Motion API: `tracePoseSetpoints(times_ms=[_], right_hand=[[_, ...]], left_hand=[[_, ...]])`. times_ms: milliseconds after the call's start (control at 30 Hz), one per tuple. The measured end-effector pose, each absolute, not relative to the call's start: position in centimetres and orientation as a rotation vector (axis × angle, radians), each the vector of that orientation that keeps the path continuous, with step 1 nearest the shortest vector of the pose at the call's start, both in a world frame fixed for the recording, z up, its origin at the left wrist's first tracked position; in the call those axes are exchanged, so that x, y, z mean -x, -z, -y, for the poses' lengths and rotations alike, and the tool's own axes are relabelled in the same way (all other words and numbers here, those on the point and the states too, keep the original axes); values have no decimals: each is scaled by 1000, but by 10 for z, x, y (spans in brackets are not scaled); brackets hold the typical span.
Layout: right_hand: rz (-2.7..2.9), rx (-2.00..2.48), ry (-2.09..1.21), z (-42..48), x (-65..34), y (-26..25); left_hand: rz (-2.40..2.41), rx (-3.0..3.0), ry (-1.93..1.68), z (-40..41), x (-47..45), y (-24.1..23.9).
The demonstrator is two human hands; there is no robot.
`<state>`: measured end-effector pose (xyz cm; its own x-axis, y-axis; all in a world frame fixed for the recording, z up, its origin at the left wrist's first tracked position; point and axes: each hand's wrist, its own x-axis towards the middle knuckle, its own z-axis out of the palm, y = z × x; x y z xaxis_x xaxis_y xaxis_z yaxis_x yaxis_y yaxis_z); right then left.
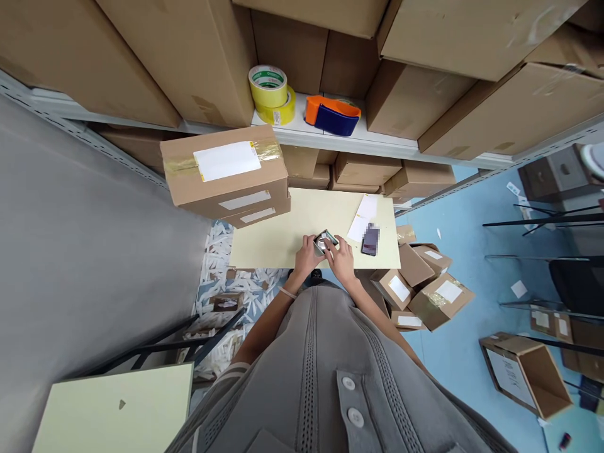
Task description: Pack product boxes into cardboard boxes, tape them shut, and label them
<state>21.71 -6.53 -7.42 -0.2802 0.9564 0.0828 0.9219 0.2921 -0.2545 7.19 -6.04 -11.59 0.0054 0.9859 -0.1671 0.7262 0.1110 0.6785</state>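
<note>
Both of my hands hold a small dark box with something shiny inside (325, 241), just above the near edge of a pale yellow table (283, 239). My left hand (309, 253) grips its left side, fingers curled. My right hand (340, 257) closes on its right side. A dark phone (370, 240) lies on the table to the right of my hands, beside white paper slips (362, 217).
Taped cardboard boxes (226, 173) are stacked at the table's left end. A shelf behind holds yellow tape rolls (270, 91), an orange-blue tape dispenser (331, 114) and big cartons. Small labelled boxes (425, 286) lie on the blue floor at right; white packing filler (221, 264) at left.
</note>
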Motion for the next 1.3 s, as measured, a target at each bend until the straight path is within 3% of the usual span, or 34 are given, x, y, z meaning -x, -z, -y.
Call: tracePoseSetpoints(times_ms=[500,733,900,1067,1300], right_hand=[[2085,1933,-615,65,-210,93],[2239,1686,-566,43,-207,100],[2471,1439,-564,8,-156,90],[2707,1159,-565,-23,-79,81],[2748,1043,-560,-25,-32,98]], left_hand=[[-1469,-1560,-743,63,-73,137],[-1246,-1246,-1011,62,-54,146],[-1396,-1011,-1174,55,-1,128],[-1858,-1019,-1183,49,60,106],[-2066,-943,-1098,47,101,116]])
